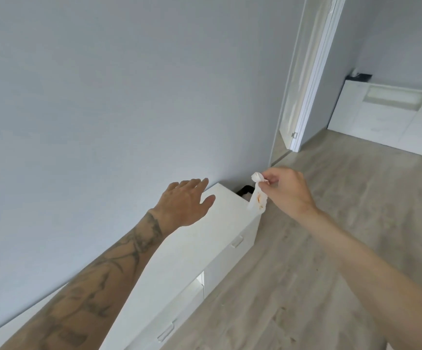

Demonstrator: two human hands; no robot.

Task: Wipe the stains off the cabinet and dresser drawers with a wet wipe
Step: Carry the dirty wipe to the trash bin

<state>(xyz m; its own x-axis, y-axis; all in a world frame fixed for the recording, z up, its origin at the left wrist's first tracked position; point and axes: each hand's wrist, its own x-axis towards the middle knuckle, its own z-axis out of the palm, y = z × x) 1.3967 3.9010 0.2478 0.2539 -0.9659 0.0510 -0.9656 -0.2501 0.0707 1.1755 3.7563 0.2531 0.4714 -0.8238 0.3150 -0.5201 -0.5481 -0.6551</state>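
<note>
White and limp, the crumpled wet wipe with an orange-brown stain (258, 195) is pinched at its upper end between thumb and fingertips of the right hand (284, 190) and hangs in the air past the far end of the long white dresser (205, 238). The left hand (183, 200) is held flat above the dresser top, fingers spread, with nothing gripped. The wipe is judged light, soft and damp, best bunched into a pad under the fingers with a clean fold turned outward.
</note>
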